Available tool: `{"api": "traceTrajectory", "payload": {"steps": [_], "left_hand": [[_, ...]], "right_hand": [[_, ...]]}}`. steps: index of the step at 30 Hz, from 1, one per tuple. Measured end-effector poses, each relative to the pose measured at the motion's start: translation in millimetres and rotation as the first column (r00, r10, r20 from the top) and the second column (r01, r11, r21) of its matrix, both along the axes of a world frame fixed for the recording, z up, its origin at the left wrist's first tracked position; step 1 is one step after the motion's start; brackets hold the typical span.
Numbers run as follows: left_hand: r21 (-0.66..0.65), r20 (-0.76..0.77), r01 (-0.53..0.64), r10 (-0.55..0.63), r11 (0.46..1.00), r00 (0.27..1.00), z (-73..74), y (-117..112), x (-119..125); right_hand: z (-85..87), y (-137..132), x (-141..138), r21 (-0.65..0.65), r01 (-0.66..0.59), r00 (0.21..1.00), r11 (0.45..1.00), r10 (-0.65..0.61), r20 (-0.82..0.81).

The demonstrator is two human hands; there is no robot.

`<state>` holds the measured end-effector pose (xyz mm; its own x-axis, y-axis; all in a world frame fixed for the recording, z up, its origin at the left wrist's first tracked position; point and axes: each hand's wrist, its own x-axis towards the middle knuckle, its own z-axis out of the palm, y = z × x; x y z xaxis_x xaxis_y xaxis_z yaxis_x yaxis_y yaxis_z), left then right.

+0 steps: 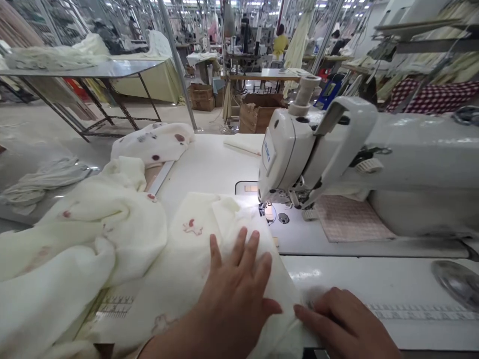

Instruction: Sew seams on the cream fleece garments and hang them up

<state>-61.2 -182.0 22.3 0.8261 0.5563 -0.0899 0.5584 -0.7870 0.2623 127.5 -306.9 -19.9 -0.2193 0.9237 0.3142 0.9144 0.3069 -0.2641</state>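
Note:
Cream fabric (pixel 190 249) printed with small reddish and outlined figures lies across the sewing machine table. Its upper right edge reaches the lit needle area (pixel 263 209) of a white sewing machine (pixel 282 154). My left hand (pixel 235 289) rests flat on this cloth, fingers spread, just short of the needle. At the cloth's right edge, my right hand (pixel 340 319) has curled fingers, with a fingertip against the edge. A blurred greyish patch beside those fingers is too smeared to name. Part of the right grip is hidden.
More bunched cream cloth (pixel 123 219) spreads to the left. A spotted white cloth (pixel 153 142) sits at the table's far left corner. Under the machine arm lies a pinkish checked cloth (pixel 348 219). A measuring tape (pixel 422 313) runs along the front right. Cardboard boxes (pixel 258 112) stand beyond.

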Motion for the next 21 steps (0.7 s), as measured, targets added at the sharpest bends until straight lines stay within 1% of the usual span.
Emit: {"api": "traceTrajectory", "payload": {"steps": [3,5,7,8,10,12,14,18,21], "left_hand": [[0.053,0.006,0.003,-0.003,0.999,1.0,-19.9,-7,-9],[0.078,0.038,0.013,-0.016,0.997,0.999,-28.8,-8,-13],[0.086,0.054,0.018,-0.023,0.996,0.998,-30.8,-6,-15],[0.079,0.057,0.026,-0.031,0.997,0.998,-29.8,-4,-15],[0.054,0.062,0.053,-0.056,0.997,0.996,-26.0,5,-16],[0.028,0.073,0.091,-0.093,0.995,0.993,-22.4,21,-16],[0.014,0.093,0.133,-0.134,0.991,0.987,-20.9,44,-16],[0.051,0.137,0.236,-0.241,0.97,0.961,-22.5,95,-14],[0.092,0.148,0.299,-0.31,0.95,0.939,-24.2,125,-10]], "right_hand": [[-0.4,0,2,-0.007,-0.038,0.999,0.999,0.038,0.001],[1.1,0,2,-0.023,-0.051,0.999,0.998,0.052,0.015],[4.1,1,4,-0.046,-0.045,0.998,0.998,0.047,0.039],[5.8,2,5,-0.037,-0.061,0.996,0.997,0.063,0.058],[9.1,8,8,0.014,-0.144,0.983,0.99,0.141,0.119],[11.7,19,11,0.054,-0.256,0.952,0.965,0.242,0.187],[13.7,34,11,0.071,-0.324,0.93,0.944,0.303,0.21],[15.6,70,6,0.132,-0.357,0.925,0.925,0.331,0.186],[13.9,93,5,0.149,-0.342,0.932,0.928,0.315,0.18]]}}
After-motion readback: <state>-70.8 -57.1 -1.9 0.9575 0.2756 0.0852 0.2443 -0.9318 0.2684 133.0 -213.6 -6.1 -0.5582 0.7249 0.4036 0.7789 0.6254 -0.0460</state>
